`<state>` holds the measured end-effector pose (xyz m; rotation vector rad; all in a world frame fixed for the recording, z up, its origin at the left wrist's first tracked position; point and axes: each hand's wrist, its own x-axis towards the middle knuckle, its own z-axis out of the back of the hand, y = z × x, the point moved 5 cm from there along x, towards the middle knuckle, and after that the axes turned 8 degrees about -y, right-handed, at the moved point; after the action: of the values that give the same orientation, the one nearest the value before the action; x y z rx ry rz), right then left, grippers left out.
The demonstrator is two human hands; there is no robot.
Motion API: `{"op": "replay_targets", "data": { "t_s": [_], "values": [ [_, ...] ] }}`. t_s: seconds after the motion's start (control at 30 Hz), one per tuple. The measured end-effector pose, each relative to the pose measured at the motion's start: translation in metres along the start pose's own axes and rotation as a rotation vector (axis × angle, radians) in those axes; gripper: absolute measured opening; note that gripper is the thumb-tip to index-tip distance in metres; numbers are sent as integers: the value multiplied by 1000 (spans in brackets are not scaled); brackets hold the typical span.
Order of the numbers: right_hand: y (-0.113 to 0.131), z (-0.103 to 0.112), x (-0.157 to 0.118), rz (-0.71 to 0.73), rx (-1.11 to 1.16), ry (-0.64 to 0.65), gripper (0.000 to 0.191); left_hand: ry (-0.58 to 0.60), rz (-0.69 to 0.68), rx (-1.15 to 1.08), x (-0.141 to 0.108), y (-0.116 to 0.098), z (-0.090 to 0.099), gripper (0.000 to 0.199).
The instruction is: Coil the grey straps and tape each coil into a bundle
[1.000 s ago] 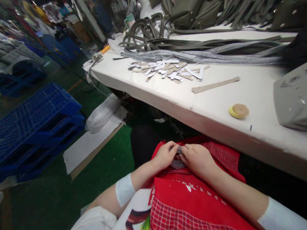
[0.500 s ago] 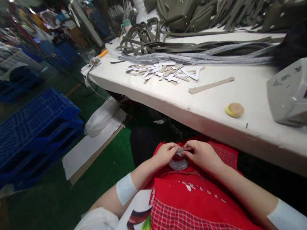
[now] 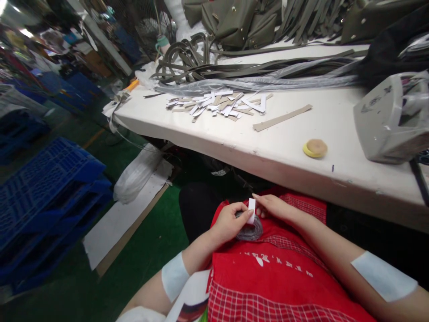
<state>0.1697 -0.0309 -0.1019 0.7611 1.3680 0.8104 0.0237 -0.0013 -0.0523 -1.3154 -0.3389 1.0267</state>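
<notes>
Here are two bare hands working low over the red apron with checked panels (image 3: 281, 273): the left hand (image 3: 231, 220) pinches one short white rectangular strip (image 3: 251, 210) between thumb and finger, right above one grey ring-shaped coil (image 3: 252, 231) in the lap. The right hand (image 3: 273, 206) sits just beside, fingers bent; whether it grips anything, I cannot tell. One pale blue band circles each forearm, two in all.

Beyond, the thick front edge of the white counter (image 3: 288, 156) stands between the lap and everything on top. Up there: one yellow-and-tan round disc (image 3: 315, 148), one lone beige flat strip (image 3: 283, 117), and a heap of white and beige scraps (image 3: 217, 105), too tangled to count. One grey box-shaped container (image 3: 378, 118) blocks the right side. Behind the heap run dark olive flat straps (image 3: 268, 69), partly under clear plastic, with olive bags (image 3: 231, 22) at the back.

Down left, blue plastic lattice pallets (image 3: 50, 188) are stacked, at least two, near one long white board (image 3: 117, 228) on the green floor.
</notes>
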Motion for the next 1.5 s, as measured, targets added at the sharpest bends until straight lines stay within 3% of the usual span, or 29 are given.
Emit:
{"op": "replay_targets", "data": {
  "t_s": [0.1, 0.23, 0.3, 0.43, 0.57, 0.63, 0.77, 0.87, 0.93, 1.07, 1.3, 1.43, 1.5],
  "values": [
    [-6, -8, 1, 32, 18, 17, 47, -14, -54, -1, -3, -3, 2, 23],
    [-3, -14, -5, 115, 50, -68, 36, -124, -135, 64, -3, -7, 8, 21],
    [1, -15, -9, 157, 57, -135, 33, -152, -65, 31, -1, -2, 9, 21],
    [8, -11, -14, 193, 48, -243, 31, -89, 146, -132, 2, 11, 0, 22],
    [20, -3, -15, 178, 85, -170, 43, -107, 273, -180, 3, 22, -6, 23],
    [28, 2, -18, 179, 109, -121, 47, -128, 274, -181, 2, 22, -5, 24],
    [41, 17, -24, 235, -46, -254, 36, -150, 191, -99, 0, 11, -1, 21],
    [39, 10, -25, 191, -167, -120, 30, -127, 124, -55, -4, 1, 0, 19],
    [35, 4, -25, 143, -133, -20, 30, -127, 78, -43, -6, -4, 0, 16],
    [30, 3, -23, 67, -18, 41, 34, -169, 41, -78, -7, -5, 0, 27],
    [37, 3, -18, -39, -29, 228, 37, -112, 21, -35, -9, -7, -4, 33],
    [42, -2, -20, 15, -77, 327, 28, -98, -8, 33, -11, -12, -4, 31],
    [48, -2, -25, 141, -185, 253, 21, -62, 12, 37, -11, -12, -2, 29]
  ]
}}
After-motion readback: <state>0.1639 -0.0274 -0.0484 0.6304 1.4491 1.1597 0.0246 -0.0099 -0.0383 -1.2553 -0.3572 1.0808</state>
